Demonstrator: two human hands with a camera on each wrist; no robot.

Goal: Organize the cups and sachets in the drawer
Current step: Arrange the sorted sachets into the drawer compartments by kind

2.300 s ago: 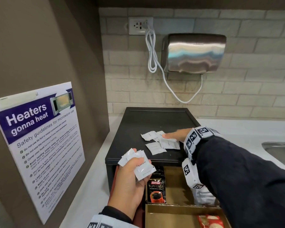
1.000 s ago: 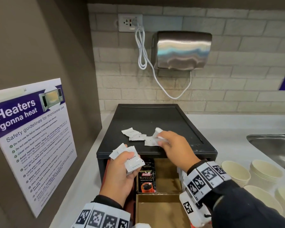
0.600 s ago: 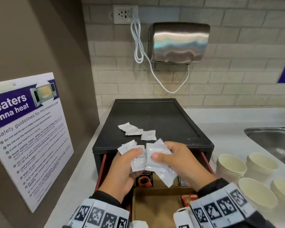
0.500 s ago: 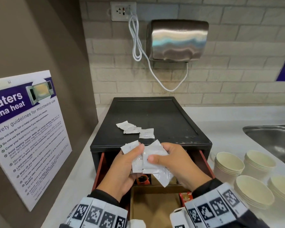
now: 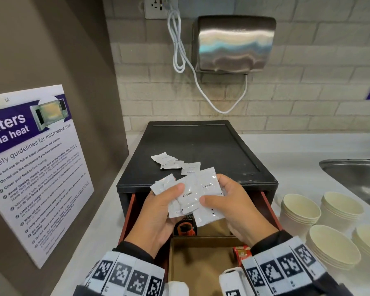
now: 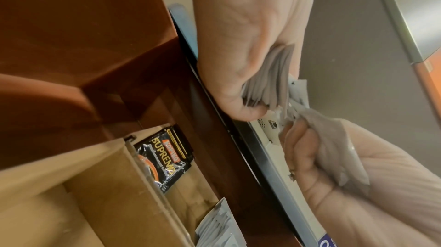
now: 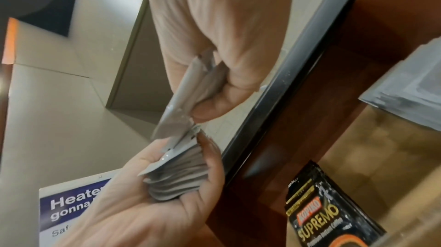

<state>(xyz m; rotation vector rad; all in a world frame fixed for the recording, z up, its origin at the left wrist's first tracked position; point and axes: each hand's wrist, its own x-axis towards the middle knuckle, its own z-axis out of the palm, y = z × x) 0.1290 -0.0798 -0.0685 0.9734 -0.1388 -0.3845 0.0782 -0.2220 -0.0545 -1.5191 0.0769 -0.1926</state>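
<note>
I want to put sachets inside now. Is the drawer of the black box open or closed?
Open. The drawer is pulled out from under the black box, and its cardboard compartments and a coffee sachet show inside.

Left hand and right hand cover most of the drawer; black coffee sachet half hidden. Poster cut at left edge. Sachet count unreadable.

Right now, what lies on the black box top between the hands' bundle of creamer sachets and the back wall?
In the head view, a few loose white sachets lie on the front part of the black box top; behind them it is bare.
</note>
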